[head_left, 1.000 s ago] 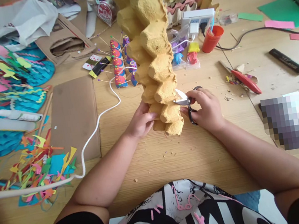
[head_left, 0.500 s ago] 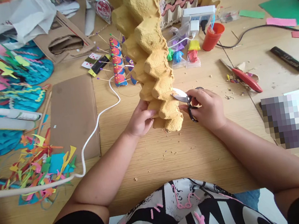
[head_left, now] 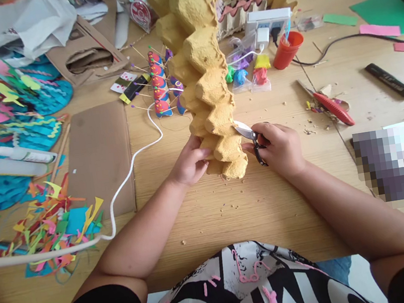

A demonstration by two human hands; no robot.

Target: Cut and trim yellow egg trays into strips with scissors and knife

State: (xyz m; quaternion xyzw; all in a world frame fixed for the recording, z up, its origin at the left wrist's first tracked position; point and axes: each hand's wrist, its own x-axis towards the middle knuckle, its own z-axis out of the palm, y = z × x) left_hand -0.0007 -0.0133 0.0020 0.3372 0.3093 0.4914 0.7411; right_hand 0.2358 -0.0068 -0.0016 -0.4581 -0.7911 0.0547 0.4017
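Observation:
A long yellow egg carton strip (head_left: 211, 89), bumpy with cups, stands out away from me over the table. My left hand (head_left: 191, 163) is closed round its near left edge, thumb on top. In my right hand (head_left: 279, 145) is a pair of scissors (head_left: 248, 133) with black handles. The scissors' blades touch the carton's right edge near its close end; part of them is hidden behind the carton. Small yellow crumbs lie on the table below.
A white cable (head_left: 131, 164) runs across the left side, over brown cardboard (head_left: 98, 157) and near colourful paper scraps (head_left: 57, 224). On the right lie a red-handled cutter (head_left: 334, 107), a black stick-like packet (head_left: 390, 79) and a red cup (head_left: 287, 50). Blue-red caterpillar figures (head_left: 159, 84) stand behind.
The far part of the egg carton has shifted slightly to the right. My hands and the scissors stay in nearly the same place.

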